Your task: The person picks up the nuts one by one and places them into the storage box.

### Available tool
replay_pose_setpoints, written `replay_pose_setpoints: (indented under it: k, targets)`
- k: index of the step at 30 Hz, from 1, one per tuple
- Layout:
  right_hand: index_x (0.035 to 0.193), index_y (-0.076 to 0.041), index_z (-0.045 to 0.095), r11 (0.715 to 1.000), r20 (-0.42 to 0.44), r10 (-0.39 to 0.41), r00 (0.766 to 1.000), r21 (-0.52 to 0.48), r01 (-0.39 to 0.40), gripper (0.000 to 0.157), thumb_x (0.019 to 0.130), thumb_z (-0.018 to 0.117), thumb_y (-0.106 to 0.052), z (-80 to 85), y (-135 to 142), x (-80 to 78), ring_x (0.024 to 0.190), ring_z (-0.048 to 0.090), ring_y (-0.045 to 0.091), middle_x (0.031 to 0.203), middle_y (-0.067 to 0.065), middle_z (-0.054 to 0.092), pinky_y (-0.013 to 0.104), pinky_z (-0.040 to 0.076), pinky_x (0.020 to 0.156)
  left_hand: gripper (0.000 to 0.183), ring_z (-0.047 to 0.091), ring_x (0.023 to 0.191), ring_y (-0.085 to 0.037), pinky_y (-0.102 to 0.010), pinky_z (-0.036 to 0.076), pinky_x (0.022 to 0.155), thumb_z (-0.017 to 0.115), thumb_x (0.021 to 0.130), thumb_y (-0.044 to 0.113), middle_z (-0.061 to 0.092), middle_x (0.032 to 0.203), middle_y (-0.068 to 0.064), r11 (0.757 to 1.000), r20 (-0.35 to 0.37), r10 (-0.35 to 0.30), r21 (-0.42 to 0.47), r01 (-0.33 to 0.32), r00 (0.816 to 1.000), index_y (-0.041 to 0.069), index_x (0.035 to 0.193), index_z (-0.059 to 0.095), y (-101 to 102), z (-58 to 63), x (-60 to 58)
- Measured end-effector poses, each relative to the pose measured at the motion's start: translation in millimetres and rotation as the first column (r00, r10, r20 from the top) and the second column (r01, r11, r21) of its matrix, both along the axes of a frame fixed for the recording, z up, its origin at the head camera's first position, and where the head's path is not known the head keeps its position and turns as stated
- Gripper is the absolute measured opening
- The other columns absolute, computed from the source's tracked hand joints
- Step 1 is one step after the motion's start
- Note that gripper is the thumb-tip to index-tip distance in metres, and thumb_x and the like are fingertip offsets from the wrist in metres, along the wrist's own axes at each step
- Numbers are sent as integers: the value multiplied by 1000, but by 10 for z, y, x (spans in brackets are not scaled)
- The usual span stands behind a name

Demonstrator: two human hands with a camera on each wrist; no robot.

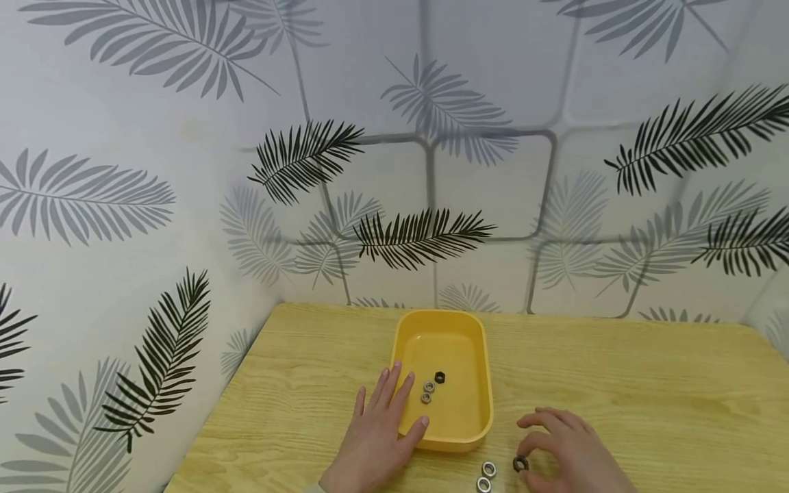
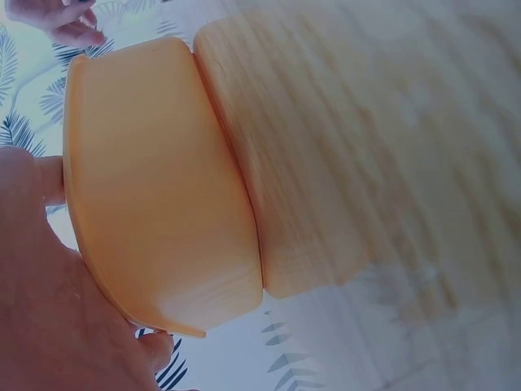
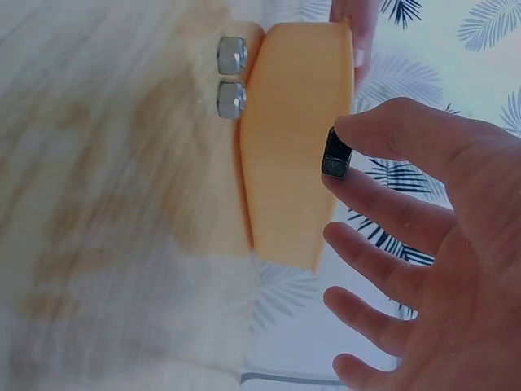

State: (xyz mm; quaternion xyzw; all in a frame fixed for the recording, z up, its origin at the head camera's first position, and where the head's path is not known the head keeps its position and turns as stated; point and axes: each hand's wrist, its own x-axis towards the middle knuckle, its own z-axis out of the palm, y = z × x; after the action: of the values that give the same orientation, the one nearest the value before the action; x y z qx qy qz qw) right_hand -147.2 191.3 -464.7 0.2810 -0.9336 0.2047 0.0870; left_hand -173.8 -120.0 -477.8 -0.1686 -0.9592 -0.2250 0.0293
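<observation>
A yellow plastic tray (image 1: pixel 459 418) stands on the wooden table. Inside it lie one black nut (image 1: pixel 440 374) and two silver nuts (image 1: pixel 426 398). My left hand (image 1: pixel 377 435) rests over the tray's near-left rim, its fingers extended. To the right of the tray my right hand (image 1: pixel 570 448) pinches another black nut (image 3: pixel 336 155) between thumb and index finger, with its other fingers spread apart. This nut is held above the table. Two more silver nuts (image 1: pixel 485 475) lie on the table by the tray's near end, left of my right hand.
The light wooden table (image 1: pixel 622 383) reaches back to a wall (image 1: pixel 394 185) patterned with grey and black leaves. Tabletop extends on both sides of the tray.
</observation>
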Motion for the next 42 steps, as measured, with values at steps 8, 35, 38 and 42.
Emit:
replay_pose_setpoints:
  k: [8, 35, 38, 42]
  targets:
    - [81, -44, 62, 999, -165, 0, 986, -53, -9, 34, 67, 88, -30, 97, 7, -23, 107, 57, 29, 112, -7, 64, 58, 44, 84, 69, 8, 150, -23, -62, 11, 113, 41, 101, 56, 10, 165, -1, 1000, -4, 3, -10, -3, 1000, 20, 157, 28, -11, -8, 5]
    - [83, -42, 62, 986, -213, -66, 975, -165, 30, 33, 70, 87, -26, 362, -126, -53, 104, 57, 21, 114, -13, 61, 55, 44, 84, 68, 8, 150, -23, -62, 11, 113, 41, 101, 56, 12, 164, -3, 1000, -1, -8, -8, 8, 1000, 19, 157, 29, -17, -18, -3]
    - [84, -40, 63, 983, -224, -74, 972, -182, 33, 30, 71, 86, -25, 376, -147, -70, 106, 58, 23, 114, -10, 62, 55, 43, 85, 69, 9, 150, -24, -63, 11, 113, 41, 101, 57, 11, 164, -2, 1000, -10, -6, -7, 6, 1000, 18, 157, 30, -21, -20, 2]
    - [86, -36, 65, 979, -219, -91, 971, -200, 47, 27, 73, 86, -25, 397, -168, -102, 109, 56, 28, 115, -7, 62, 56, 42, 87, 68, 11, 149, -26, -63, 11, 112, 43, 101, 55, 12, 164, -3, 1000, -22, -5, 4, 5, 1000, 17, 156, 31, -23, -27, 7]
